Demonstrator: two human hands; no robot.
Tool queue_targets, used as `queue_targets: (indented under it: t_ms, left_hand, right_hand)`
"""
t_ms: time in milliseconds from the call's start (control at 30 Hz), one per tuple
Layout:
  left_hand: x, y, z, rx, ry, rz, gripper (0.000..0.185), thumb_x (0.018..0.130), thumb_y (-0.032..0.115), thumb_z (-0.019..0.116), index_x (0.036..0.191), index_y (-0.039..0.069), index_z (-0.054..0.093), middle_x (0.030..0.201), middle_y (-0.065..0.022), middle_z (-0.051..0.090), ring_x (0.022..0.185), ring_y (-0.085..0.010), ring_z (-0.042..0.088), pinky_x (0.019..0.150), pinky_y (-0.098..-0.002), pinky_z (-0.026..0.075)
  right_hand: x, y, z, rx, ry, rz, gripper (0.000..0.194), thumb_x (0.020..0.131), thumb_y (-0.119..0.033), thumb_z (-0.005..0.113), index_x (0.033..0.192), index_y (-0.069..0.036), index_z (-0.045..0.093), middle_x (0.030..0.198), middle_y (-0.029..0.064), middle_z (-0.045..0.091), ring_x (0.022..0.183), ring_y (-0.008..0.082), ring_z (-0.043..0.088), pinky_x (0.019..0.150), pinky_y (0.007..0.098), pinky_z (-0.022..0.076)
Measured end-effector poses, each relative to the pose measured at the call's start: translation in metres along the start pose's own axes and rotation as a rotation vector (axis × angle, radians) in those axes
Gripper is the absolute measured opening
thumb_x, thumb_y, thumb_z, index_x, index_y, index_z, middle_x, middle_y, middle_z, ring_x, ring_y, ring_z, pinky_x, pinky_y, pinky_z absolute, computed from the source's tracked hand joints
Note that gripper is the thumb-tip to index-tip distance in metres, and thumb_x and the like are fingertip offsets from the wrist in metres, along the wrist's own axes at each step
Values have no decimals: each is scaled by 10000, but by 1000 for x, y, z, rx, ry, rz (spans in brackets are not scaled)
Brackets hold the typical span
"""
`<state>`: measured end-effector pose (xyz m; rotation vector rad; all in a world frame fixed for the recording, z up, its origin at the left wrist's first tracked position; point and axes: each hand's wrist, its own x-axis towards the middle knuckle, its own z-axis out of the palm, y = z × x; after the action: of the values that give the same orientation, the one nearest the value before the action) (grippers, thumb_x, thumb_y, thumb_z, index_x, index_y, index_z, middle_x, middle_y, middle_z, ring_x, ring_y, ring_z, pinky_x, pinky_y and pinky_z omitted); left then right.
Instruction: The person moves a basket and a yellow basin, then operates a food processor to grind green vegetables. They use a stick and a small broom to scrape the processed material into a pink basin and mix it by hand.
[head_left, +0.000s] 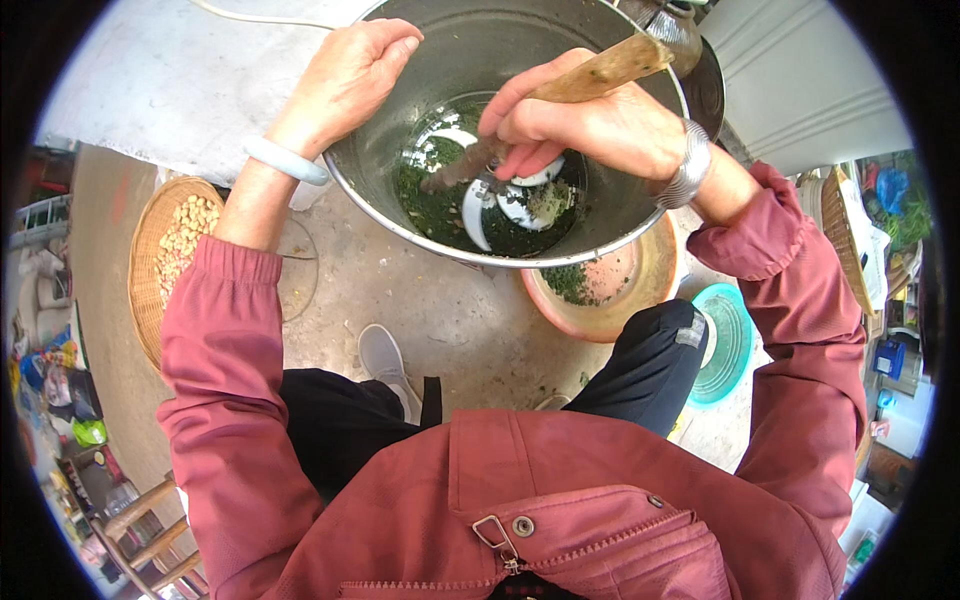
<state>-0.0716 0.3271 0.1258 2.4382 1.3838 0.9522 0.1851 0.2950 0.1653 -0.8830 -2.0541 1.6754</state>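
A large metal pot (390, 202) stands before me, its floor fitted with pale curved blades (476, 216) around a hub and dotted with chopped dark green leaves (420, 195). My right hand (577, 120) is closed around a rough wooden stick (607, 69), whose lower end reaches down into the pot among the greens. My left hand (352, 75) lies at the pot's left rim with fingers curled; whether it grips the rim is hidden.
Below the pot's right side sits an orange basin (547, 307) with green bits, beside a turquoise plastic basin (731, 345). A wicker basket (142, 255) of pale nuts or beans stands left. A white-covered surface (150, 82) is upper left, a wooden chair (150, 532) lower left.
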Motion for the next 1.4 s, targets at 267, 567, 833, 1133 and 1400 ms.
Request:
queue_targets:
  t_ms: [267, 567, 833, 1133, 1400]
  left_hand:
    - [0, 2, -2, 11, -9, -5, 267, 936, 197, 522, 1033, -15, 650, 904, -187, 675, 851, -309, 661, 767, -373, 498]
    - [-3, 5, -6, 37, -101, -126, 305, 961, 234, 519, 1116, 4, 647, 1002, -152, 690, 931, -234, 646, 838, -321, 475]
    - [3, 10, -9, -4, -164, -201, 307, 967, 244, 515, 1098, 0, 647, 955, -95, 688, 892, -141, 615, 817, -288, 472]
    - [2, 23, -10, -41, -156, -189, 286, 950, 218, 524, 1068, -7, 656, 944, -88, 685, 863, -151, 612, 790, -291, 476]
    - [0, 13, -9, -54, -167, -171, 337, 971, 256, 502, 1117, -13, 642, 963, -75, 688, 894, -136, 606, 824, -281, 464]
  right_hand:
    - [-31, -31, -36, -138, -73, 242, 292, 813, -165, 578, 932, 80, 680, 827, 160, 696, 731, 218, 716, 664, 260, 583]
    - [-49, -45, -67, -359, 115, 249, 291, 799, -135, 530, 898, 92, 682, 802, 175, 689, 666, 219, 708, 618, 255, 578]
    - [-43, -60, -64, -424, 288, 39, 298, 850, -169, 592, 970, 92, 674, 806, 150, 692, 729, 211, 690, 668, 286, 563]
    - [-57, -26, -59, -561, 102, 205, 307, 814, -172, 569, 944, 81, 685, 771, 119, 702, 735, 180, 684, 675, 276, 547]
    - [-69, -60, -49, -262, 304, 177, 271, 816, -105, 564, 927, 115, 675, 807, 195, 694, 670, 245, 696, 593, 283, 575]
